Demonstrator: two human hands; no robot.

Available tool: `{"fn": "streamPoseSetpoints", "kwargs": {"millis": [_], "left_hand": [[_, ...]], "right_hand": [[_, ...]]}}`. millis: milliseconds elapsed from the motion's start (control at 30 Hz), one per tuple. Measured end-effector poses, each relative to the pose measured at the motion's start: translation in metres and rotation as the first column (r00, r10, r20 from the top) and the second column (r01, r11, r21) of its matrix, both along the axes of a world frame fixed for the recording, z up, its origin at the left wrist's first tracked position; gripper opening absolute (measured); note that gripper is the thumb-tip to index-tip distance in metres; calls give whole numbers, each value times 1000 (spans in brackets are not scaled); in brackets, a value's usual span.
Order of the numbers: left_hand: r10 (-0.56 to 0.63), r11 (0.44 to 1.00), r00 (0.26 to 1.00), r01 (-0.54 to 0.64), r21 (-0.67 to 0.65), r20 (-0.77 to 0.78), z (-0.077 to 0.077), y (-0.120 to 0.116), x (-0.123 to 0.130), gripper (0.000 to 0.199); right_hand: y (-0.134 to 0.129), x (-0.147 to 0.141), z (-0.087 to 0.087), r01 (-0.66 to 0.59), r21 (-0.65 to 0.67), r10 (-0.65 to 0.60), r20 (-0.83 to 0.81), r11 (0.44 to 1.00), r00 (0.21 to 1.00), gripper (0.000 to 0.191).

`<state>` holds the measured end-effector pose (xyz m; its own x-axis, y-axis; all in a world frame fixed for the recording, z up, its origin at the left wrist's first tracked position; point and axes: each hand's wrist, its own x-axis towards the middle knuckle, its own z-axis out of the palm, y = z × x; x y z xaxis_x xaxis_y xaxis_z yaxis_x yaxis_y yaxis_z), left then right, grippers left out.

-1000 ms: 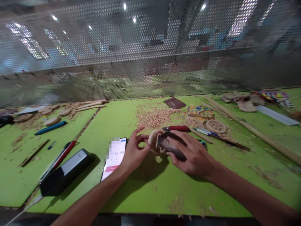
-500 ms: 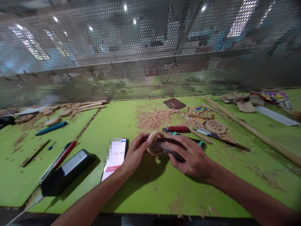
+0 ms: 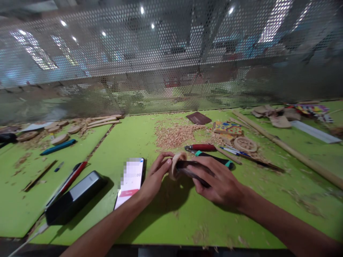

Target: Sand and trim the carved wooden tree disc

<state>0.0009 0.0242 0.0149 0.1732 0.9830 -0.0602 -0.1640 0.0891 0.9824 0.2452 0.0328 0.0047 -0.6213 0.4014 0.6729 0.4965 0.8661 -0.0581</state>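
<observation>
Left hand [image 3: 157, 175] pinching wooden disc [image 3: 177, 165], right hand [image 3: 217, 180] gripping dark sandpaper [image 3: 191, 170]

Wooden disc [image 3: 177, 165] now tipped up on edge, thin rim toward the camera, no longer showing its carved face as a second ago. Left hand [image 3: 157, 175] closed in against the disc's left side, forefinger curled down instead of raised and spread. Dark sandpaper sheet [image 3: 190, 170] folded lower and flatter under the right hand [image 3: 218, 180], seen nearly edge-on. Teal-ended tool [image 3: 214, 158] behind the right hand more exposed than before.
</observation>
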Motion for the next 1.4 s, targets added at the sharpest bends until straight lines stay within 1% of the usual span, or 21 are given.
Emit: {"fn": "streamPoseSetpoints", "kwargs": {"millis": [133,233,333,400,500,567,633,733,833,967,1067,1133,1233,1333,1400], "left_hand": [[-64,998,998,64,-4,-18,2,-2,0,26],[-87,995,996,88,39,-38,2,-1,0,23],[-92,993,996,92,68,-7,0,-1,1,22],[-90,995,995,88,54,35,-1,-2,1,22],[-92,995,988,96,-23,126,-3,-4,2,25],[-102,991,972,118,-68,212,-5,-6,2,30],[-108,988,950,136,-76,294,-8,-7,4,36],[-109,986,928,146,-79,355,-10,-9,7,41],[-107,983,920,154,-97,377,-8,-11,10,44],[-117,985,919,155,-72,378,-7,-12,12,42],[-126,986,926,157,-60,355,-9,-13,11,39],[-139,984,927,169,-58,348,-8,-14,11,39],[-160,981,940,185,-56,300,-2,-18,13,41],[-129,988,959,146,-49,251,5,-21,16,43],[-101,990,966,122,-73,239,7,-21,18,43]], "right_hand": [[-1,-2,3,-33,60,35,-24,998,999,47],[0,-4,5,-43,76,45,-24,996,999,43],[1,-5,4,-52,92,54,-25,994,998,41],[2,-5,4,-61,98,64,-29,993,998,40],[0,-4,7,-96,106,98,-16,990,995,37],[-2,-3,11,-147,122,145,25,982,989,37],[-5,-3,15,-211,157,200,84,965,976,38],[-9,-3,19,-266,209,238,149,941,960,35],[-11,-6,18,-230,233,197,156,945,968,34],[-12,-11,14,-132,196,113,107,972,988,34],[-13,-16,11,-146,206,125,113,968,986,22],[-15,-19,10,-176,219,149,135,960,980,20],[-17,-21,11,-200,226,174,130,953,976,20],[-16,-21,12,-152,259,119,141,954,983,23],[-15,-21,12,-116,285,69,167,952,983,27]]}}
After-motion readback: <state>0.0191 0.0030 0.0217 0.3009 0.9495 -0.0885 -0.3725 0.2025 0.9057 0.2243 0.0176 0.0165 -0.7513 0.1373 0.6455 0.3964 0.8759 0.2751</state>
